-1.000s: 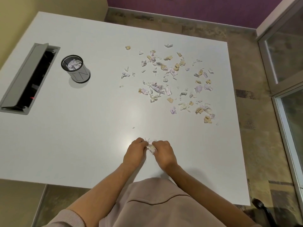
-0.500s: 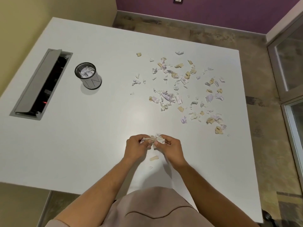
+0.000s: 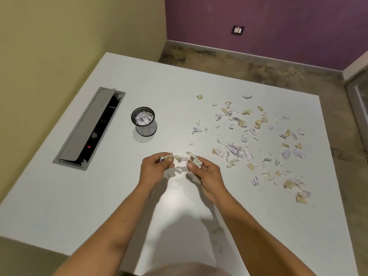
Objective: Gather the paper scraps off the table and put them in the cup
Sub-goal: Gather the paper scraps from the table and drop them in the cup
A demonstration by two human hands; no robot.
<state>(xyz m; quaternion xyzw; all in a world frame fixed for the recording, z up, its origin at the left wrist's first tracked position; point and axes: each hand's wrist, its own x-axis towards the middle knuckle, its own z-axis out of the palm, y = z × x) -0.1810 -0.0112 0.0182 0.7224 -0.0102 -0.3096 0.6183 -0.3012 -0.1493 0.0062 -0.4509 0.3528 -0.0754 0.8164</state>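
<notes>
Item: counter (image 3: pixel 79 196), white, bearing cup (image 3: pixel 145 124), recessed cable box (image 3: pixel 87 128) and loose paper scraps (image 3: pixel 253 140).

Cup: dark-rimmed, upright, partly filled with scraps. Just right of the cable box.

Loose scraps: white, lilac and tan, scattered well to the right of the cup, reaching toward the counter's right edge. A few faint bits on the near counter, far nearer the body than the cup; blurred, hard to confirm.

Left hand (image 3: pixel 153 170): raised above the counter, nearer than the cup and slightly right of it, fingers pinched shut on a small wad of scraps (image 3: pixel 169 157).

Right hand (image 3: pixel 205 172): beside the left, farther right of the cup, closed on a second wad (image 3: pixel 194 159). Hands close together yet apart, each clamped on its own bundle.

Step in hand, judged: carrying held scraps to the cup.

Handling notes:
- Pinch firm; light paper, prone to slipping out at the edges.
- Bring both wads directly over the cup's mouth before releasing.
- Release low, inside the rim, to avoid flutter.
- Avoid knocking the cup toward the cable box.
- Most scraps remaining; many trips likely.
</notes>
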